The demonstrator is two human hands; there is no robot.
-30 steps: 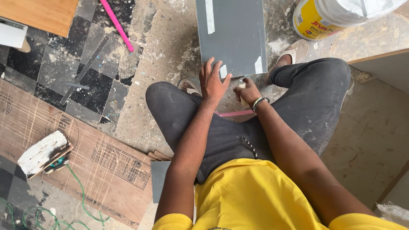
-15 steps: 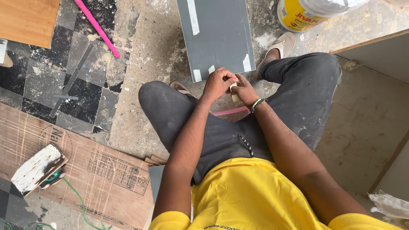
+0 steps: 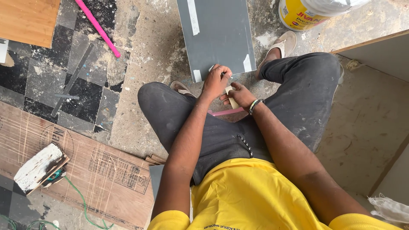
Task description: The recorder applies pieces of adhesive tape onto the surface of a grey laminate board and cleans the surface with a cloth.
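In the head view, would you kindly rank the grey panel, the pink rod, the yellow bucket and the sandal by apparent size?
1. grey panel, cropped by the top edge
2. yellow bucket, also cropped, so its rank is unsure
3. pink rod, long but thin
4. sandal, smallest

Squatting on the dusty floor (image 3: 153, 47), both hands, left (image 3: 215, 81) and right (image 3: 239, 95), pinch pale tape (image 3: 232, 100) at the grey panel's (image 3: 217, 36) near edge.

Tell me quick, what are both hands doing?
Left hand: fingers curled shut at the grey panel's near edge.
Right hand: closed on a small pale strip.
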